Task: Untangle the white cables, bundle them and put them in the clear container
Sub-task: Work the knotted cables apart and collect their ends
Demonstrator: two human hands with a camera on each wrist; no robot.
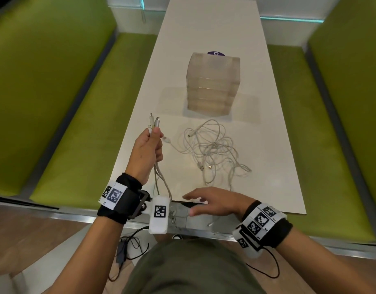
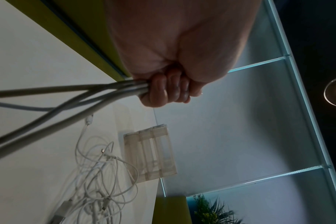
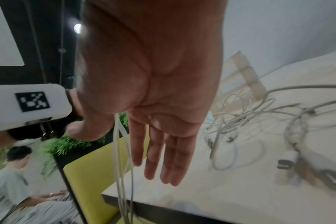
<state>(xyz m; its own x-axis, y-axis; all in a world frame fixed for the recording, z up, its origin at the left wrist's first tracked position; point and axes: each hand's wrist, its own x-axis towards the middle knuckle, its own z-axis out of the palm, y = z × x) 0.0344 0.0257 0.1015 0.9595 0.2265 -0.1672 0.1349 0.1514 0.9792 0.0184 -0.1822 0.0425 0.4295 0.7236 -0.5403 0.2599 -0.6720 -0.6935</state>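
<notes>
White cables (image 1: 155, 126) fisted upright in L hand (image 1: 147, 149); R hand (image 1: 214, 201) flat, fingers straight, holding nothing, near table (image 1: 267, 145) edge.

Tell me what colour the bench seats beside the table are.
Yellow-green bench seats, clearest in the head view.

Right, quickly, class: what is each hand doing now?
Left hand: closed, gripping several white cables near their plugs.
Right hand: open, fingers straight, holding nothing.
</notes>
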